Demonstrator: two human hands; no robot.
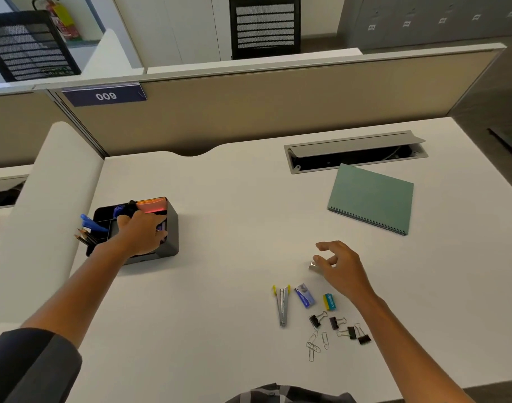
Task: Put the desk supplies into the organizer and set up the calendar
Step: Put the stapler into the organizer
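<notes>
Loading supplies: left hand [142, 231] reaches into the organizer [172, 225], grip hidden; right hand [340, 267] pinches a small metal piece [314, 266], which goes in next.

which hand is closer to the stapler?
Right. The right hand is just up and right of the stapler; the left hand is far off to its left, over the organizer.

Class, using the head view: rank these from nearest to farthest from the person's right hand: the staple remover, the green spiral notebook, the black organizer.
Measured from the right hand:
1. Staple remover, on the desk just below and to the left of the hand.
2. Green spiral notebook, lying flat beyond the hand, toward the cable tray.
3. Black organizer, far across the desk on the left, under the left hand.
</notes>
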